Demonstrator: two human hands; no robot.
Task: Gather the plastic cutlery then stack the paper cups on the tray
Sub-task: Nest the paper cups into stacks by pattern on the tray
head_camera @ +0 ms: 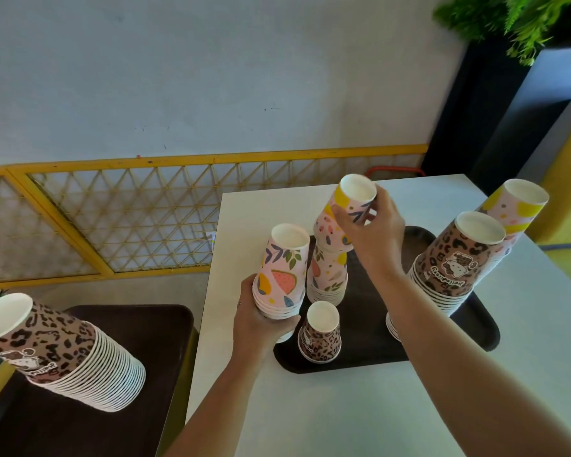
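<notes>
Two bare forearms reach up from the bottom edge of the frame over a white table (343, 407). At centre, the left hand (261, 321) is wrapped around the base of a short stack of fruit-print cups (282, 275), upside down, fingers closed on the rims just left of a dark tray (370, 331). Higher up, the right hand (373, 225) pinches a single fruit-print cup (355, 196) between thumb and fingers — it sits tilted atop an inverted cup that leans on the fruit-print stack (327, 275) standing on the tray's left part. In front of that stack, near the tray's lower left corner, one inverted leopard-print cup (320, 334) stands alone. On the tray's right side rises a leopard-print stack (452, 268), also upside down, with another stack of pink-and-yellow cups (515, 206) behind it at the right of the frame; whether that one stands on the tray I cannot tell. At lower left, on a second dark tray (139, 324), a tall leopard-print stack (63, 354) leans toward the left edge. No cutlery is visible.
</notes>
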